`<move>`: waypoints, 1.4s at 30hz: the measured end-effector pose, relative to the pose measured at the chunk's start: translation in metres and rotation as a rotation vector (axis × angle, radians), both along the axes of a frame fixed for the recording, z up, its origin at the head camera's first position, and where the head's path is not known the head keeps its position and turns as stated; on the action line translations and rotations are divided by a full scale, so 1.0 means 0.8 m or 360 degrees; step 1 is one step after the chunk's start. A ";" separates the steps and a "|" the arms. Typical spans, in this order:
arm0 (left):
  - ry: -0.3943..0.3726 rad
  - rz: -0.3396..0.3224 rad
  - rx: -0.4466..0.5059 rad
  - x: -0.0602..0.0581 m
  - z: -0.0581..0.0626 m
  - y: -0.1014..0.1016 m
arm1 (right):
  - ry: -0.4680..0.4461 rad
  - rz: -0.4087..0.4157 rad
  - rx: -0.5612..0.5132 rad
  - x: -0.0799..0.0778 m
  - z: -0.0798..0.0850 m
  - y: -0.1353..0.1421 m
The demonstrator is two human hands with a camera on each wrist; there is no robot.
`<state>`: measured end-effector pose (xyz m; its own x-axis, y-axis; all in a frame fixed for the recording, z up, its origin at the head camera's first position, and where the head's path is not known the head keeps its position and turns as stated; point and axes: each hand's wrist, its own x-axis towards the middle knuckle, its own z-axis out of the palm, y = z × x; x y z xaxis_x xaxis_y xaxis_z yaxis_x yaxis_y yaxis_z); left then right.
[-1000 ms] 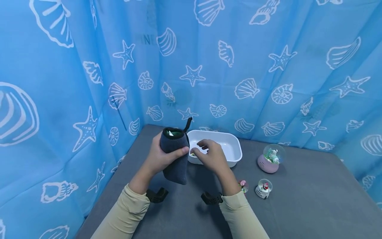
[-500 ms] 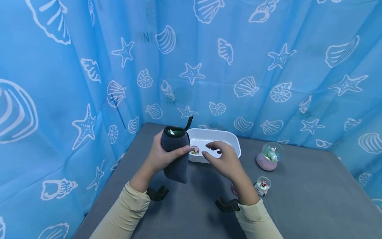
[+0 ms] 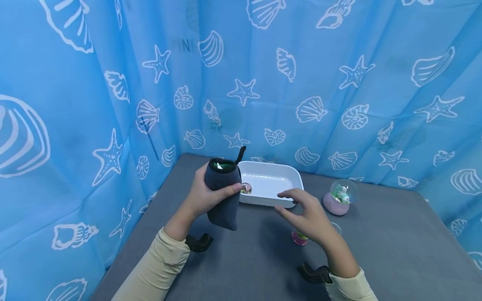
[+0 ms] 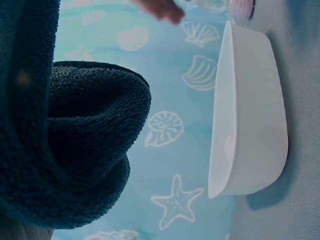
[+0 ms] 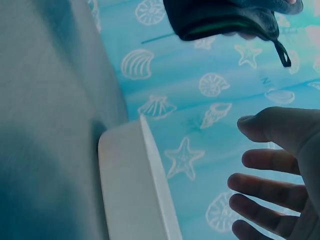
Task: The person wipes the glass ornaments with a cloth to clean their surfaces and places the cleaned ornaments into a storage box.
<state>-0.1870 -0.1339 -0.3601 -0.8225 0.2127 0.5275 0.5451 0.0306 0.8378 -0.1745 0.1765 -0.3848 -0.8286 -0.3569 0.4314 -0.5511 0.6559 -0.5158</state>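
Held upright in my left hand (image 3: 200, 195) is a dark grey-blue cloth pouch (image 3: 222, 215) with a black-trimmed mouth, green inside and a black hanging loop. Its fuzzy fabric (image 4: 100, 135) fills the left side of the left wrist view. My right hand (image 3: 306, 215) hovers by the front right of a white tub (image 3: 263, 200), fingers spread and holding nothing. A small snow globe (image 3: 246, 189) sits at the tub's left end, partly hidden by the left thumb. Beneath the right hand shows the pink base (image 3: 299, 238) of another small globe.
A larger snow globe (image 3: 340, 196) on a lilac base stands right of the tub. A further small clear globe (image 3: 336, 228) is mostly hidden behind the right forearm. Grey cloth (image 3: 248, 263) covers the table, and a blue shell-print curtain (image 3: 263, 104) closes off the back and left.
My right hand has drawn back from the tub toward the right and front, uncovering the small globe in the tub. The left hand with the pouch has barely moved.
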 end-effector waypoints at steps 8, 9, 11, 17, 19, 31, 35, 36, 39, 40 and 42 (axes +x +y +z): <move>-0.0006 0.0006 0.0008 0.000 0.000 -0.001 | -0.0021 -0.0082 0.0114 0.007 -0.012 0.049; -0.0008 0.0004 0.0007 0.000 0.000 0.000 | -0.0005 -0.0092 0.0118 0.008 -0.012 0.055; -0.0017 -0.0009 0.0001 -0.001 0.000 0.000 | 0.0052 -0.0111 0.0113 0.009 -0.014 0.067; 0.0000 -0.0019 0.0016 -0.003 -0.005 0.004 | 0.0212 -0.0185 0.0126 0.020 -0.028 0.102; 0.0002 -0.0008 0.0012 -0.004 -0.006 0.005 | 0.0207 -0.0170 0.0136 0.020 -0.029 0.110; 0.0016 0.0045 -0.0038 -0.001 -0.009 0.010 | -0.0168 -0.0067 0.0051 0.011 -0.014 0.171; 0.0003 0.0027 -0.0039 0.000 -0.007 0.011 | -0.0449 0.0002 0.0025 0.005 -0.020 0.193; -0.0002 0.0021 -0.0039 0.000 -0.007 0.011 | -0.0509 0.0022 0.0019 0.004 -0.022 0.197; -0.0017 -0.0001 -0.0031 0.000 -0.007 0.012 | -0.0633 0.0069 0.0003 0.003 -0.026 0.207; -0.0022 -0.0003 -0.0030 0.000 -0.007 0.012 | -0.0655 0.0081 -0.0005 0.003 -0.027 0.209; -0.0022 -0.0001 -0.0029 0.000 -0.007 0.012 | -0.0688 0.0099 -0.0023 0.002 -0.030 0.211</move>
